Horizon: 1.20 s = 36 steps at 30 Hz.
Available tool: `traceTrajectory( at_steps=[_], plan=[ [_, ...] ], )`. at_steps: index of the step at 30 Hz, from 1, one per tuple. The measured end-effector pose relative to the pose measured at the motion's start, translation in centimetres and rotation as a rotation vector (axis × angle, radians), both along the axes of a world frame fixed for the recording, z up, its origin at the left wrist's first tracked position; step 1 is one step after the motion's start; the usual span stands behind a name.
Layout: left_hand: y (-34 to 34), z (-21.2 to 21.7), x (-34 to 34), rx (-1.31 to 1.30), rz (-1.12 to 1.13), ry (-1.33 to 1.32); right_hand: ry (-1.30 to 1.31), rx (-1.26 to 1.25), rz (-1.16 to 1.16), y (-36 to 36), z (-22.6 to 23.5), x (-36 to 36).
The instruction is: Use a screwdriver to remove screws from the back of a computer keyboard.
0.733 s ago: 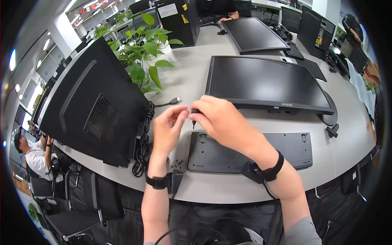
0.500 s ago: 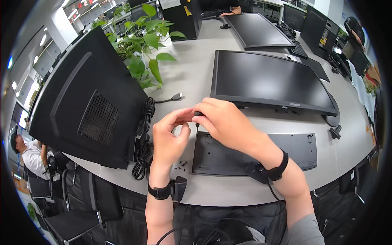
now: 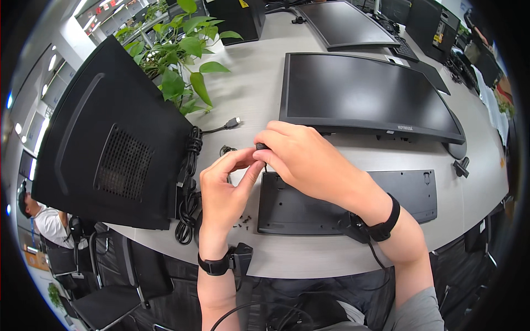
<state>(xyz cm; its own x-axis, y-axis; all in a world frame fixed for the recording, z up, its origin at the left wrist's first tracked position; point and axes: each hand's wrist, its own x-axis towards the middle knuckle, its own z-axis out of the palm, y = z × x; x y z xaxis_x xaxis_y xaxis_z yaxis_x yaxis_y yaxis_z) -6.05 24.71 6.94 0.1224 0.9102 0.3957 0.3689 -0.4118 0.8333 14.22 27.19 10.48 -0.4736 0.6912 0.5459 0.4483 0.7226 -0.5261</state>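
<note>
My right hand (image 3: 298, 151) pinches the dark handle of a small black screwdriver (image 3: 260, 146), its thin shaft pointing down. My left hand (image 3: 223, 185) meets it there, thumb and forefinger closed at the tool; the tip and anything else between the fingers are hidden. Beneath my right forearm lies a black keyboard (image 3: 309, 215), turned underside up, and the hands hover at its far left corner without visibly touching it. Several tiny dark screws (image 3: 243, 222) are scattered between my left wrist and the keyboard.
A black monitor (image 3: 110, 143) with a vented back stands at left, beside a coiled cable (image 3: 190, 165) and a leafy plant (image 3: 193, 47). Another monitor (image 3: 370, 91) lies screen up beyond the keyboard. A black clip-like piece (image 3: 461, 166) sits at right; chairs (image 3: 110, 292) line the near edge.
My left thumb has come up against the tool, closing the gap between the fingertips. The view has shifted slightly, and a coiled cable end now shows behind my left hand.
</note>
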Motion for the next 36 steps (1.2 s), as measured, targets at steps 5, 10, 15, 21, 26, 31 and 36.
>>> traceTrajectory(
  at_steps=[5, 10, 15, 21, 26, 31, 36],
  plan=[
    [0.1, -0.2, 0.0, -0.003, 0.014, -0.003, 0.008, -0.01, 0.004, 0.1, -0.2, 0.0],
    [-0.1, -0.2, 0.0, -0.019, 0.018, -0.017, 0.014, -0.001, 0.008, 0.1, -0.3, -0.1],
    [0.0, -0.3, 0.1, 0.043, 0.054, -0.006, 0.004, -0.003, 0.009, 0.1, -0.5, -0.2],
    [-0.1, -0.3, -0.2, -0.01, 0.02, 0.025, 0.0, 0.003, 0.022, 0.1, -0.5, -0.1],
    [0.2, -0.7, 0.0, 0.015, 0.023, -0.025, -0.039, 0.063, -0.068, -0.3, -0.6, -0.9],
    [0.4, -1.1, 0.3, 0.021, 0.058, 0.011, -0.026, 0.072, -0.124, -0.5, -1.3, -1.8],
    [0.1, -0.5, 0.2, -0.093, 0.113, 0.089, 0.037, 0.172, -0.017, 0.3, -1.9, -1.6]
  ],
)
